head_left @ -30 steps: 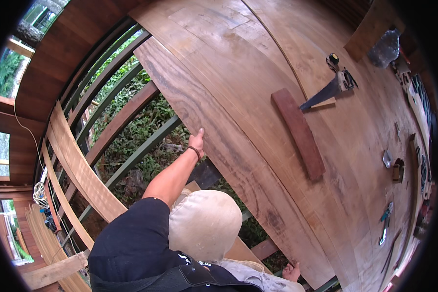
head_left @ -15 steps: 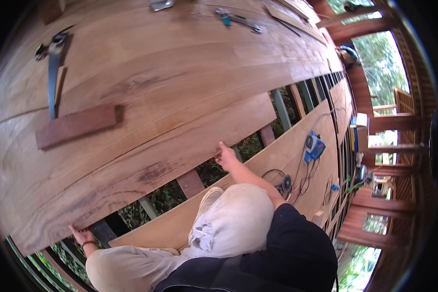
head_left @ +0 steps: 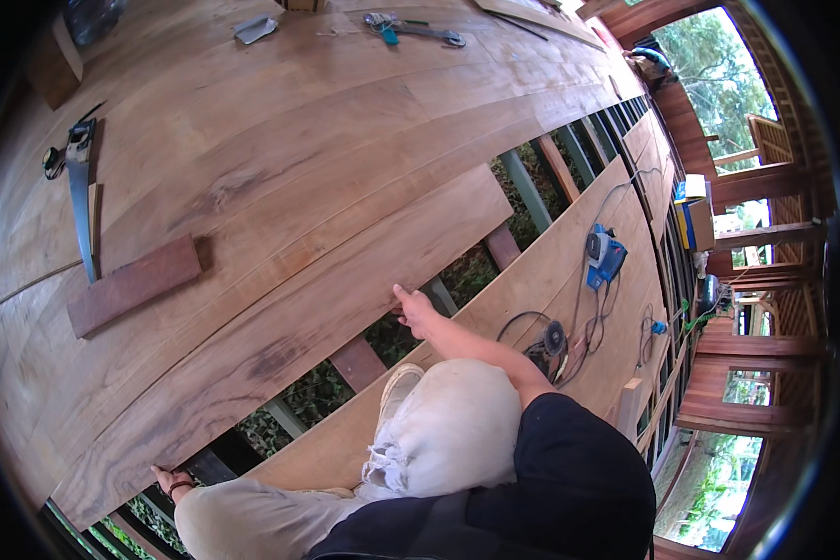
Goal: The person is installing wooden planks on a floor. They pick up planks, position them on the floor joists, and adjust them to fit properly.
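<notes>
A long wide wooden plank (head_left: 280, 317) lies at the edge of the laid deck boards, beside an open gap over joists. My right hand (head_left: 416, 309) reaches forward and grips the plank's near edge around its middle. At the lower left my left hand (head_left: 172, 483), with a band on the wrist, holds the same edge near the plank's end. My bent knee in light trousers (head_left: 448, 429) rests on a loose board (head_left: 532, 280) that spans the gap.
A short dark board (head_left: 135, 285) and a handsaw (head_left: 80, 191) lie on the deck at the left. A blue circular saw (head_left: 605, 257), an angle grinder (head_left: 551, 341) and cables sit on the loose board. Hand tools (head_left: 411, 28) lie at the top. Greenery shows below the open joists (head_left: 527, 191).
The view has swung round since a second ago and now looks along the deck. Both hands stay on the plank's edge, barely shifted in the last half second.
</notes>
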A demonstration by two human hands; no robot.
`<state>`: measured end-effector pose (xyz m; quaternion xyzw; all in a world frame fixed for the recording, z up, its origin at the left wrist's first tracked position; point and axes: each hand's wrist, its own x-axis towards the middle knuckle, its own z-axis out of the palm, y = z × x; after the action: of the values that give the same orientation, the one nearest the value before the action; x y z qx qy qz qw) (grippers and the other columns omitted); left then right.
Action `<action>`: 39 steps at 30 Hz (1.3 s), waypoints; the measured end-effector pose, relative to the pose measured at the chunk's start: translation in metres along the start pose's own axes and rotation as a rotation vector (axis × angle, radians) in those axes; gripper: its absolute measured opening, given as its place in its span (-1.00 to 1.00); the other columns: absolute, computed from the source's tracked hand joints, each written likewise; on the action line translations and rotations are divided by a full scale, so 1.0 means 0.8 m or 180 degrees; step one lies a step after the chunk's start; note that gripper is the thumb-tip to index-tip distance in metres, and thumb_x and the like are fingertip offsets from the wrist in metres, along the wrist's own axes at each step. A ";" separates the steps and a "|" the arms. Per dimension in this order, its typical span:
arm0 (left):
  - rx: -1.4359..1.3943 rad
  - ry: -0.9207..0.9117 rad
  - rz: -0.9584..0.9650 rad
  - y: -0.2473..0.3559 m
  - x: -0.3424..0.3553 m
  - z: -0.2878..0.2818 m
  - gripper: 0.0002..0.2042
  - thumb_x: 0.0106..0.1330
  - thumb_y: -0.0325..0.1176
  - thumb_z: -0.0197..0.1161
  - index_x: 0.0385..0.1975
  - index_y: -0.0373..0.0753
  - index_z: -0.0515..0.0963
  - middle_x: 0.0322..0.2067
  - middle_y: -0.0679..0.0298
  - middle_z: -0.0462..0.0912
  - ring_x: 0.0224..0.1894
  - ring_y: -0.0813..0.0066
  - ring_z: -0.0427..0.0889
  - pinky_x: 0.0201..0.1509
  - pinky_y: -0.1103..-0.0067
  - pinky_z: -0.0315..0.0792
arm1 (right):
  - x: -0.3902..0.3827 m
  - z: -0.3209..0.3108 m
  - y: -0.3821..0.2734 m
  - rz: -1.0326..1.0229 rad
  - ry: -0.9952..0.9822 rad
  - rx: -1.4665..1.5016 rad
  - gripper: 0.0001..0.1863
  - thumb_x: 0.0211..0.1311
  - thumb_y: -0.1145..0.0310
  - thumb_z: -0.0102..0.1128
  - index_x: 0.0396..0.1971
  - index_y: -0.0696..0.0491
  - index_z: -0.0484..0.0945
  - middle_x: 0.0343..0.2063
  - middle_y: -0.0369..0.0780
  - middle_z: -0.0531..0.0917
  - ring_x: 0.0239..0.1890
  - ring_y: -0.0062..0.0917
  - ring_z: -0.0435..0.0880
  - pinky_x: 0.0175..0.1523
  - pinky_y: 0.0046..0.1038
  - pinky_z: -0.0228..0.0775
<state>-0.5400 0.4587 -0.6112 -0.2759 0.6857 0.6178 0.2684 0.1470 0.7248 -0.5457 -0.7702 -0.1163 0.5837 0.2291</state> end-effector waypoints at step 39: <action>-0.0013 0.0075 0.0241 -0.023 -0.017 -0.010 -0.32 0.42 0.10 0.16 0.29 -0.38 0.32 0.23 0.13 0.49 0.20 0.24 0.51 0.36 0.43 0.36 | 0.006 -0.023 0.021 -0.0227 -0.0357 0.0936 -0.72 0.48 0.02 0.03 -0.04 -0.12 0.41 -0.18 -0.33 0.63 -0.19 -0.49 0.59 -0.05 -0.32 0.39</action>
<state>-0.5177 0.4496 -0.6132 -0.2576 0.6975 0.6256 0.2361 0.1646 0.7079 -0.5541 -0.6900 -0.0695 0.6280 0.3531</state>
